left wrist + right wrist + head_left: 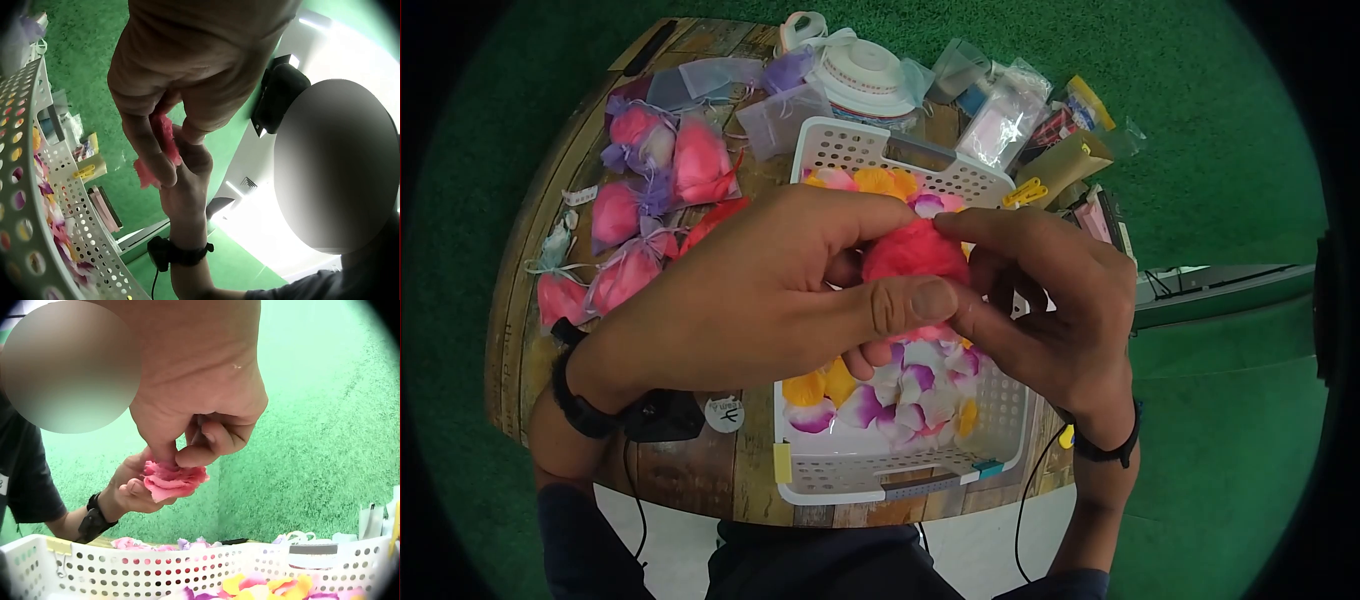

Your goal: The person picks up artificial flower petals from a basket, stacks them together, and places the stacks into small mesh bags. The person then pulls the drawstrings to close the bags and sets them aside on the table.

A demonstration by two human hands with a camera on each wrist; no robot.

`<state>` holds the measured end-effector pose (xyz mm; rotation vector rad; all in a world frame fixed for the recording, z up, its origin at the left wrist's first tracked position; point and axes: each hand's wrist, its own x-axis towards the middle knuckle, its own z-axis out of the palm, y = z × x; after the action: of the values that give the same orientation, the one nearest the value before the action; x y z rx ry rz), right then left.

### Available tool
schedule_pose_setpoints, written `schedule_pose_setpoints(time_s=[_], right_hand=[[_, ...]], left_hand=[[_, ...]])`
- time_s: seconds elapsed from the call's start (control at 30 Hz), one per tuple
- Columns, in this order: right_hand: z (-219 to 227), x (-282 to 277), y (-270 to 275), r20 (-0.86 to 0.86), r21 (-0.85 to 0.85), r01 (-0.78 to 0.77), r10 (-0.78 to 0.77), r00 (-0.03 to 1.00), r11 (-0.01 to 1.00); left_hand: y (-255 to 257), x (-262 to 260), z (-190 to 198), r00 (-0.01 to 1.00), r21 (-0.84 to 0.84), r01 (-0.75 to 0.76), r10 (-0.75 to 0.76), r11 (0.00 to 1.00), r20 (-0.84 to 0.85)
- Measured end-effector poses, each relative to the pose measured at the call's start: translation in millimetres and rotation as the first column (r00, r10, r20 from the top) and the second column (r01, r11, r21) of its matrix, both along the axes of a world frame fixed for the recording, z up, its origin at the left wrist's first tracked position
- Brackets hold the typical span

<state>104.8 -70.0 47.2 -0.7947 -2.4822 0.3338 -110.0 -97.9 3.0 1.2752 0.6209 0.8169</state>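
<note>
Over the white perforated basket [1000, 455], both hands hold a bunch of pink-red fabric petals [915, 255]. The left hand [765, 285] grips it from the left, thumb laid across its near side. The right hand [1055, 300] pinches its right edge between thumb and forefinger. In the right wrist view the petal bunch [174, 482] shows ruffled, layered edges below the right fingertips. The left wrist view shows part of the pink bunch [165, 140] between the left fingers. Loose purple-and-white petals [915, 385] and yellow petals [805, 388] lie in the basket underneath.
Several mesh pouches filled with pink [700, 165] lie at the table's left. Ribbon rolls [860, 75] stand behind the basket. Clear plastic packets [1005, 115] and a yellow clip [1026, 193] are at the back right. A black cable [640, 500] hangs near the left arm.
</note>
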Motion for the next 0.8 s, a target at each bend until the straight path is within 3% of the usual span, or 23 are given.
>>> schedule_pose_setpoints(time_s=[0.07, 0.2, 0.3, 0.4, 0.43, 0.47, 0.5, 0.57, 0.6, 0.63, 0.67, 0.73, 0.8], right_hand=[[-5, 0, 1, -0.018, -0.002, -0.019, 0.018, 1.0, 1.0], [-6, -2, 3, 0.023, 0.028, -0.03, 0.029, 0.999, 0.999], [-8, -6, 3, 0.035, 0.042, 0.009, -0.011, 0.999, 0.999], [-12, -10, 5, 0.012, -0.024, 0.105, -0.105, 0.994, 0.994], [-12, -13, 5, -0.095, -0.305, 0.172, -0.21, 0.973, 0.937], [-12, -16, 7, -0.166, -0.566, 0.187, -0.333, 0.928, 0.803], [-11, -19, 10, -0.228, -0.687, 0.149, -0.406, 0.885, 0.711], [-26, -18, 15, -0.306, -0.899, -0.059, -0.524, 0.795, 0.435], [-35, -23, 9, -0.172, -0.931, 0.029, -0.509, 0.843, 0.364], [-57, -20, 7, -0.042, -0.788, 0.14, -0.28, 0.959, 0.6], [-73, -22, 5, 0.16, -0.571, 0.154, -0.075, 0.984, 0.806], [-89, -27, -5, 0.218, -0.572, 0.148, -0.024, 0.976, 0.807], [-110, -28, -8, 0.226, -0.416, 0.063, 0.037, 0.973, 0.907]], left_hand=[[-1, 1, 0, 0.996, -0.004, -0.03, 0.03, 1.0, -0.086], [0, 2, -4, 0.993, 0.01, -0.069, 0.069, 0.998, -0.095], [2, 0, -5, 0.994, -0.029, -0.087, 0.084, 0.996, -0.076], [2, -1, -4, 0.987, 0.04, -0.15, 0.152, 0.988, -0.053], [3, -2, -2, 0.986, 0.061, -0.158, 0.16, 0.986, -0.039], [3, -4, -2, 0.985, 0.083, -0.168, 0.171, 0.982, -0.025], [3, -5, -2, 0.984, 0.078, -0.172, 0.175, 0.982, -0.028], [5, -7, -3, 0.97, 0.138, -0.243, 0.241, 0.96, 0.029], [6, -8, -1, 0.97, 0.139, -0.243, 0.241, 0.96, 0.029], [7, -9, 0, 0.967, 0.116, -0.252, 0.246, 0.961, 0.061], [7, -10, 1, 0.963, 0.095, -0.261, 0.253, 0.961, 0.093], [6, -11, 1, 0.96, 0.083, -0.275, 0.269, 0.958, 0.081], [4, -10, 0, 0.957, 0.068, -0.287, 0.283, 0.955, 0.071]])
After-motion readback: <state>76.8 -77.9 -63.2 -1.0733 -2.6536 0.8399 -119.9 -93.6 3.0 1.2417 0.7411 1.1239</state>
